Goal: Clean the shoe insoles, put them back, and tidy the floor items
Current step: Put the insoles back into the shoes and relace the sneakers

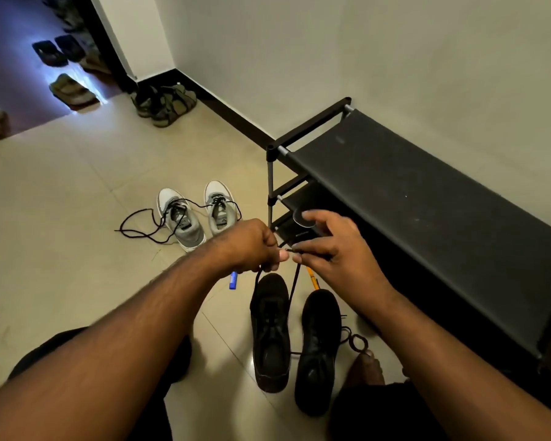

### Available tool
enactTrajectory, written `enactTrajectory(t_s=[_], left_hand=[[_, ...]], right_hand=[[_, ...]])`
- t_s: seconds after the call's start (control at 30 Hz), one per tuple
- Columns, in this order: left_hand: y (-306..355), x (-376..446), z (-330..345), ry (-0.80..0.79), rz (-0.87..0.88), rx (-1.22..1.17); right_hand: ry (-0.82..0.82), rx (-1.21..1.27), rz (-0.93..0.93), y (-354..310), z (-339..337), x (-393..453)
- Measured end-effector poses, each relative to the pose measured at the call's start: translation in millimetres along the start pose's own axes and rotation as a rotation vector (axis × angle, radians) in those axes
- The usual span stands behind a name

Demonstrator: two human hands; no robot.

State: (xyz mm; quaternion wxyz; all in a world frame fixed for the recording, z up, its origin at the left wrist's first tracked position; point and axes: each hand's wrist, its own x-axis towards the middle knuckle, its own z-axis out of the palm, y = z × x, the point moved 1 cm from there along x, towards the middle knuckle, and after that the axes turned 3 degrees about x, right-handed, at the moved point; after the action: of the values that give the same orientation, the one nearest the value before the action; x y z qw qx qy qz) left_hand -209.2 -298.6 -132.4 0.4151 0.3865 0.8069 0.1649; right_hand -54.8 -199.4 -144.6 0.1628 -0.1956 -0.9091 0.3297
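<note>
I have both lace ends pinched, left hand [252, 246] and right hand [334, 249] nearly touching. The black lace [295, 281] drops toward 6 o'clock into the left black shoe [270, 332], lying lengthwise 12-to-6.

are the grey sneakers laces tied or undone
Undone. The grey sneakers stand upright, and their black laces trail loose across the floor tiles.

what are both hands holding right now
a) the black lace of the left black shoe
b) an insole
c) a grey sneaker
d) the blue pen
a: the left hand and right hand each pinch an end of the black lace, which rises from the black shoe on the floor.
</note>
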Motion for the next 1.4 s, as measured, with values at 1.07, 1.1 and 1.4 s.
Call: enactTrajectory(t_s=[1.07,1.1,1.4], left_hand=[[-84,38,23,-0.156,-0.221,0.633],[-107,39,25,-0.219,-0.350,0.728],[-217,73,109,-0.076,-0.445,0.581]], right_hand=[[-0.209,-0.020,0.643,79,33,-6],[-0.235,-0.188,0.643,90,40,-13],[-0.507,-0.872,0.452,150,131,-69]])
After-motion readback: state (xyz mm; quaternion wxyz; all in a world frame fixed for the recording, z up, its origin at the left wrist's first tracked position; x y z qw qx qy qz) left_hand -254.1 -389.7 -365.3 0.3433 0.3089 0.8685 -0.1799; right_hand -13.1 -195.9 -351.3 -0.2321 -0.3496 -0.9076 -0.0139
